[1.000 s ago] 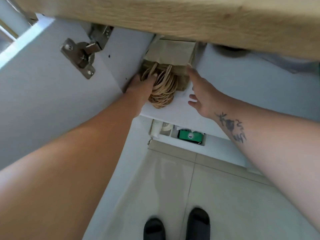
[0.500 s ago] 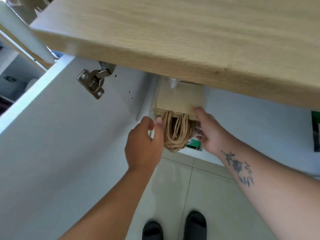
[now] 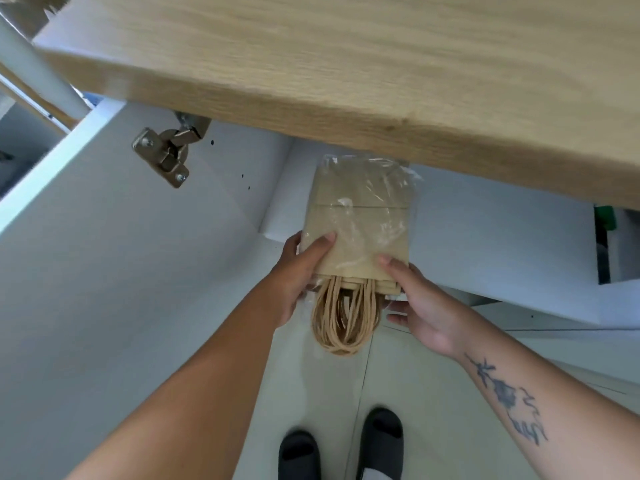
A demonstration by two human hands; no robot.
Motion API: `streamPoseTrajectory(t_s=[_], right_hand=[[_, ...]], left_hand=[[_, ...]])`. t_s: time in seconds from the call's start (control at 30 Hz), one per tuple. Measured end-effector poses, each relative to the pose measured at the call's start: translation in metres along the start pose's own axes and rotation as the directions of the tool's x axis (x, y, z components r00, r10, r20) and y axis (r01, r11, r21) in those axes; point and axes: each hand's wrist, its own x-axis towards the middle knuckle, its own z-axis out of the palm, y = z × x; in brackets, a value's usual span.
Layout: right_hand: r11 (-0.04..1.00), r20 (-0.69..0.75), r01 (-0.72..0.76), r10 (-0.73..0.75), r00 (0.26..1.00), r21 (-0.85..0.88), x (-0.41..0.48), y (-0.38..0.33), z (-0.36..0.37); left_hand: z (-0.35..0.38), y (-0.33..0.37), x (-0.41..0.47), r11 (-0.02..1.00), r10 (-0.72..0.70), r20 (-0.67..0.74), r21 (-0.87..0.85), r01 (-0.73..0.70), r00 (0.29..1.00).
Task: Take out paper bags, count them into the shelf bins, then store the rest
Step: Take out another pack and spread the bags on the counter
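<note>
My left hand [image 3: 294,271] grips the left edge of the pack of paper bags [image 3: 358,230]: the thumb [image 3: 320,245] lies flat on the top face, and the other fingers curl underneath, out of sight, so the pack is pinched between them. At the far left, the white cabinet door [image 3: 104,237] stands open, with one metal hinge [image 3: 166,154] on its inner face.

The pack is one flat bundle of tan bags wrapped in clear plastic film [image 3: 381,202]. It sits between my two hands, below the front edge of the wooden countertop [image 3: 346,64] and in front of the white cabinet, raised above the floor. I cannot count the bags in it. Their twisted paper handles [image 3: 343,317] hang from the near end in a bunch of loops, too many and too overlapped to count.

My right hand [image 3: 422,306] holds the pack's right near corner, thumb [image 3: 393,268] on top, fingers beneath and partly spread. That forearm bears one dark tattoo [image 3: 505,400].

Below, on the pale tiled floor [image 3: 433,393], are my two black shoes [image 3: 381,441].
</note>
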Motion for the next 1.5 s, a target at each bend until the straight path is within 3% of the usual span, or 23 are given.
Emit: streamPoseTrajectory(t_s=[0.13, 0.3, 0.47, 0.67, 0.8, 1.03, 1.27, 1.5], right_hand=[[0.984, 0.081, 0.052, -0.067, 0.994, 0.169, -0.008, -0.004, 0.012], [1.000, -0.079, -0.031, 0.031, 0.996, 0.000, -0.030, 0.009, 0.033], [1.000, -0.163, -0.007, 0.010, 0.987, 0.017, -0.094, 0.015, 0.052], [0.961, 0.020, -0.025, 0.020, 1.000, 0.277, -0.196, -0.014, 0.072], [0.985, -0.075, 0.031, -0.018, 0.997, 0.170, -0.247, -0.029, 0.096], [0.986, -0.148, 0.137, -0.122, 0.981, 0.092, -0.306, -0.049, 0.130], [0.970, -0.185, 0.235, -0.220, 0.958, 0.063, -0.328, -0.067, 0.138], [0.921, -0.227, 0.390, -0.379, 0.897, 0.004, -0.317, -0.136, 0.127]], left_hand=[[0.007, -0.006, -0.017, 0.999, 0.049, -0.009, 0.012, -0.049, 0.999], [0.011, -0.016, -0.059, 0.995, 0.085, -0.062, -0.039, -0.087, 0.994], [0.006, -0.018, -0.126, 0.997, 0.063, -0.042, -0.050, -0.065, 0.997], [-0.017, -0.013, -0.213, 1.000, 0.006, -0.075, 0.006, -0.005, 0.997], [-0.032, -0.008, -0.262, 1.000, -0.004, -0.075, -0.022, 0.003, 0.997], [-0.047, 0.030, -0.332, 0.982, 0.187, 0.023, -0.015, -0.187, 0.982], [-0.050, 0.062, -0.354, 0.956, 0.291, 0.054, -0.053, -0.288, 0.955], [-0.025, 0.143, -0.346, 0.913, 0.406, 0.019, -0.058, -0.405, 0.914]])
